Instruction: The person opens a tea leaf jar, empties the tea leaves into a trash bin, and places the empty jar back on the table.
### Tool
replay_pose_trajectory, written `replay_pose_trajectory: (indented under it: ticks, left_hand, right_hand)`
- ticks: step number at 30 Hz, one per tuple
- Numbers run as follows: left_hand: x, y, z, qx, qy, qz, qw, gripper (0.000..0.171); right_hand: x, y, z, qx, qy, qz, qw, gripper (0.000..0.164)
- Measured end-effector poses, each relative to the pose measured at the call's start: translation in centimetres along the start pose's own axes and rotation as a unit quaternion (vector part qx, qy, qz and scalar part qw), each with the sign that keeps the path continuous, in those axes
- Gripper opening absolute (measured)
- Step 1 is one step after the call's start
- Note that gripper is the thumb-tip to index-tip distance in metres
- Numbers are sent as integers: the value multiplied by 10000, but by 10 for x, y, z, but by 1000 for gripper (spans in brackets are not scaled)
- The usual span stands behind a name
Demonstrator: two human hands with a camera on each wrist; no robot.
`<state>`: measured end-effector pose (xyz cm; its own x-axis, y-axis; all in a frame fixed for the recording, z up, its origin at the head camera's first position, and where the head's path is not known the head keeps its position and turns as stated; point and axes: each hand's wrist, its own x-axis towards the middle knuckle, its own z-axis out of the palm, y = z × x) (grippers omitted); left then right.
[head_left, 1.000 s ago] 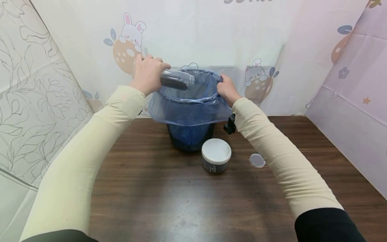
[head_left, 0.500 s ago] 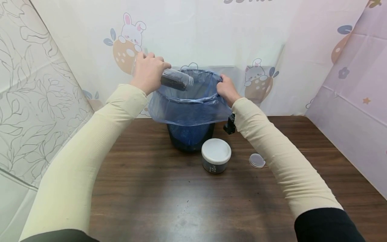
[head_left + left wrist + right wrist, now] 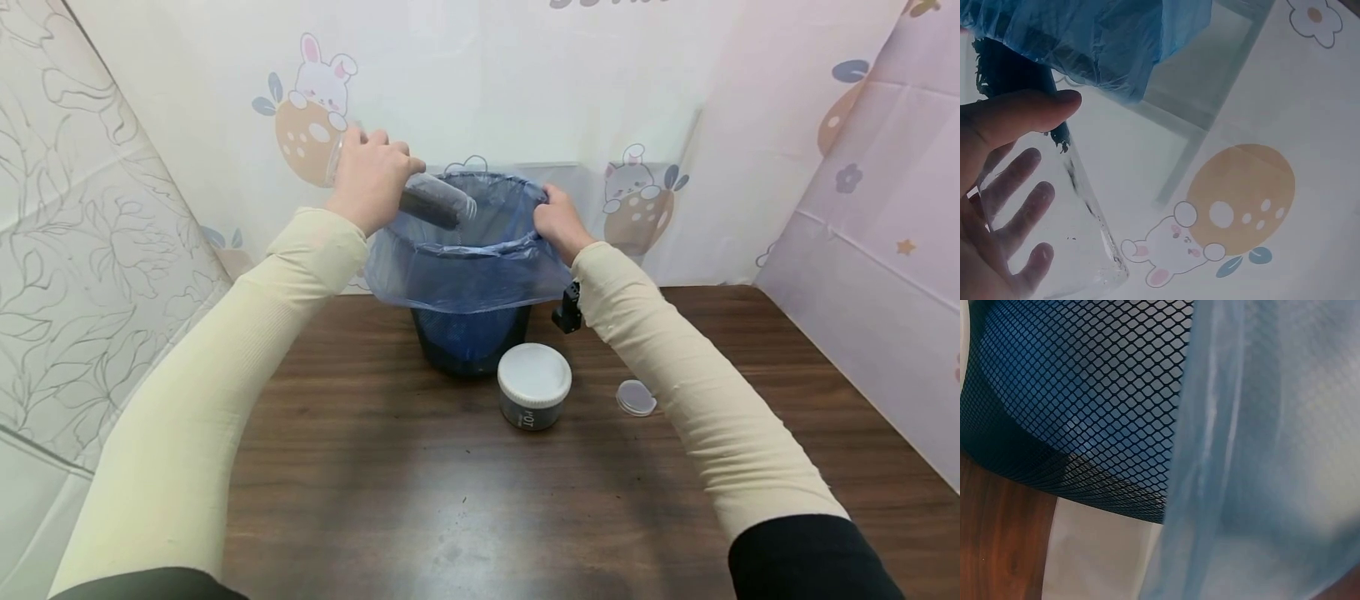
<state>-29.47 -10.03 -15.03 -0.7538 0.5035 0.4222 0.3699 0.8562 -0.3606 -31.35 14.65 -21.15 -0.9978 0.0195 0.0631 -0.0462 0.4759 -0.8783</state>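
Observation:
My left hand (image 3: 371, 183) grips a clear bottle (image 3: 447, 193), tilted with its open mouth down to the right over a bin. In the left wrist view, dark flaky bits (image 3: 1019, 72) are bunched toward the mouth end, and the bottle's base end (image 3: 1094, 250) is nearly bare. A blue plastic bag (image 3: 465, 283) lines the black mesh bin (image 3: 471, 346) and hangs over its rim. My right hand (image 3: 561, 223) holds the bag at the right of the rim. The right wrist view shows the bin's mesh (image 3: 1104, 394) and the bag (image 3: 1210, 456), but not the hand.
A white-lidded tub (image 3: 534, 383) stands in front of the bin. Right of it, a small round translucent lid (image 3: 636, 398) lies on the wooden table (image 3: 360, 500), with a few dark crumbs about. Printed cloths (image 3: 480, 83) close off the back and sides.
The bottle has tipped further, its mouth lower and slightly left, and the dark bits inside have shifted. The right hand keeps its hold on the bag. The head view has shifted slightly.

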Motion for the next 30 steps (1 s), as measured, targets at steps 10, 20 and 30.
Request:
replay_pose_trajectory:
  ticks: [10, 20, 30]
  left_hand:
    - [3, 1, 0, 133, 133, 91, 9998, 42]
    - [5, 3, 0, 265, 215, 145, 9993, 39]
    - [9, 6, -1, 502, 207, 339, 9980, 33]
  right_hand:
    - [1, 0, 0, -9, 49, -49, 10000, 63]
    - [3, 1, 1, 24, 27, -26, 10000, 62]
    - [2, 1, 1, 16, 68, -98, 9999, 59]
